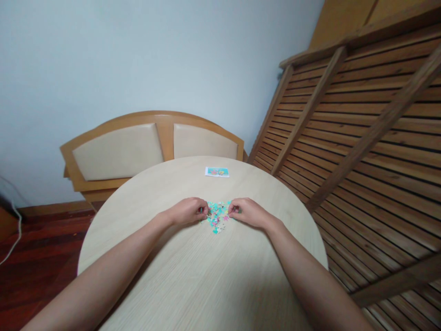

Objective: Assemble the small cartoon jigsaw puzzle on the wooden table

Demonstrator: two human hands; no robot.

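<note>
A small heap of jigsaw puzzle pieces (pixel 216 214), mostly turquoise with some pink, yellow and white ones, lies loose near the middle of the round table (pixel 193 271). At the heap's left edge is my left hand (pixel 189 210), its fingers curled and the thumb drawn in toward them. My right hand (pixel 248 213) mirrors it on the right edge, thumb and forefinger brought together in a pinch. Both sets of fingertips are among or right beside the outer pieces. Whatever they pinch is too small to make out.
A picture card (pixel 217 172) showing coloured figures on turquoise lies toward the table's far side. Behind the table stands a wooden headboard (pixel 165 138) with cream panels against the wall. A slatted wooden frame (pixel 344 138) leans along the right. A white cable (pixel 18 230) hangs at far left.
</note>
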